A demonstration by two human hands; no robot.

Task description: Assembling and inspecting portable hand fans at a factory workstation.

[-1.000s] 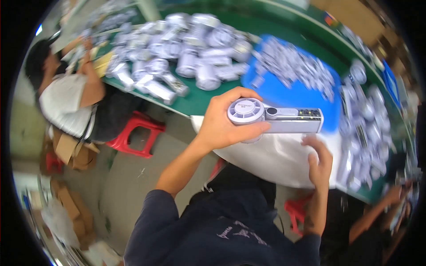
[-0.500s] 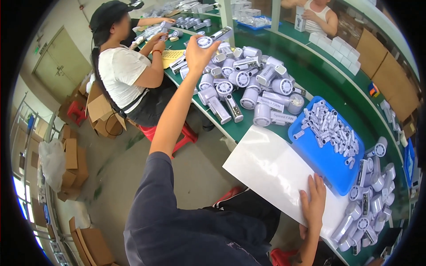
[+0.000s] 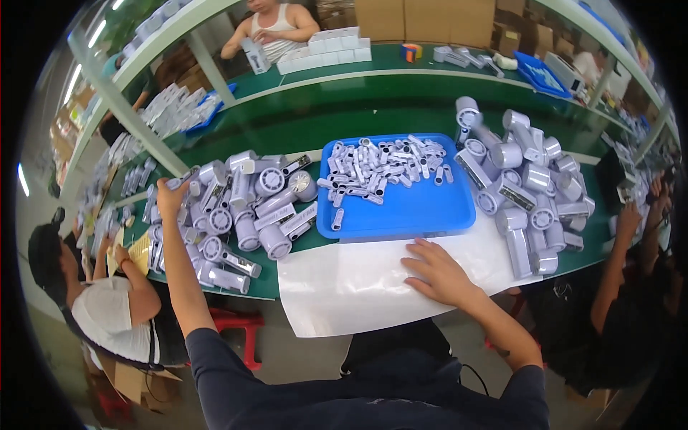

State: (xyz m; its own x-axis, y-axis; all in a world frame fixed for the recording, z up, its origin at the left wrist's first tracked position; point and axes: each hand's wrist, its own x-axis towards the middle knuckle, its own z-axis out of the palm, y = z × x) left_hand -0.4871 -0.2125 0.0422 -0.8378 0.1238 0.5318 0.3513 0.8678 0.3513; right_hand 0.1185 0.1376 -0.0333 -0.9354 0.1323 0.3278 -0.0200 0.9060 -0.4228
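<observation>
My left hand [image 3: 170, 201] reaches to the far left edge of a pile of pale lilac handheld fans [image 3: 271, 180]. Its thumb and fingers close on a handheld fan [image 3: 190, 174], mostly hidden among the others. Flat on a glossy white sheet [image 3: 337, 287] in front of me rests my right hand [image 3: 438, 272], fingers spread and holding nothing. Just beyond it stands a blue tray [image 3: 423, 208] with many small pale parts [image 3: 380, 166] heaped toward its far side.
A second heap of fans [image 3: 534, 179] lies right of the tray. Co-workers sit left [image 3: 107, 308] and right [image 3: 631, 294]; another person [image 3: 276, 32] works across the green bench [image 3: 315, 107], behind white boxes [image 3: 333, 46]. A red stool [image 3: 247, 330] stands below left.
My view has swung to the right. The left hand, which held a fan raised above the pile, is now down at its far left edge. The right hand remains on the sheet.
</observation>
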